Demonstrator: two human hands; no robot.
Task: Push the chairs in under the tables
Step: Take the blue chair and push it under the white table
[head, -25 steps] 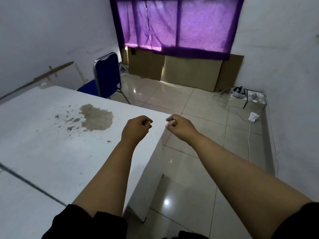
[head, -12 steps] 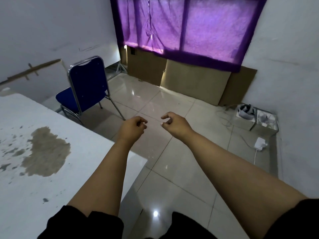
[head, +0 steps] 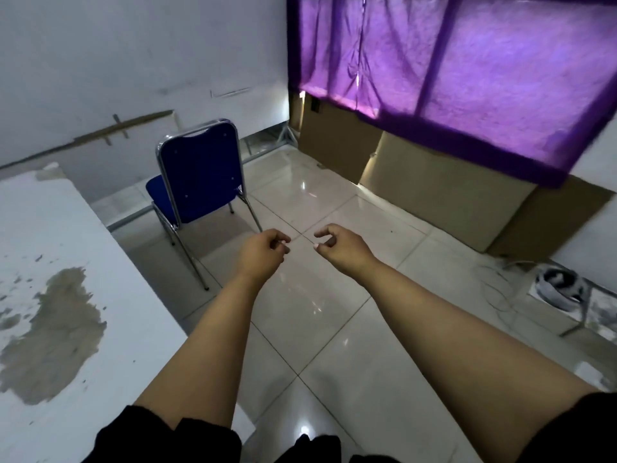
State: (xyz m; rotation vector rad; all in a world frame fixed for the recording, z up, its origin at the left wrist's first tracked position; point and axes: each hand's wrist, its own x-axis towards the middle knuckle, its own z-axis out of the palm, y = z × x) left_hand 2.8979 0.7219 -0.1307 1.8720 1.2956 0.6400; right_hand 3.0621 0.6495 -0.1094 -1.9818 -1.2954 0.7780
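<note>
A blue padded chair (head: 199,175) with a chrome frame stands on the tiled floor, its back turned to me, a short way off the far end of the white table (head: 66,248). The table fills the left side and bears a large grey stain. My left hand (head: 263,253) and my right hand (head: 337,247) are held out side by side over the floor, right of the chair and short of it. Both hands have loosely curled fingers and hold nothing. Neither touches the chair.
Flat cardboard sheets (head: 430,182) lean against the far wall under a purple curtain (head: 467,71). At the right, wire baskets with a dark bundle (head: 561,289) and loose cables lie on the floor. A white wall stands behind the chair.
The view has advanced past the table's corner and toward the chair, which now looks nearer and larger. My hands stay curled and empty, held out in front.
</note>
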